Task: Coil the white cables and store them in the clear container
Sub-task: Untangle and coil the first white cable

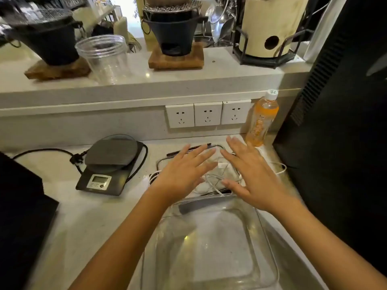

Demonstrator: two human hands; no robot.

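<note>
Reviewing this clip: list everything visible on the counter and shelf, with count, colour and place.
white cables: tangled bunch, white, on lid behind dish
clear container: one, glass, near counter, holds no cables
lid: one, clear, behind dish
scale: one, black, left counter
bottle: one, orange, right by wall
sockets: three, white, wall
jar: one, clear, shelf
stoves: two, black, shelf on wood boards
left hand: open above cables
right hand: open above cables

White cables tangled behind container
</note>
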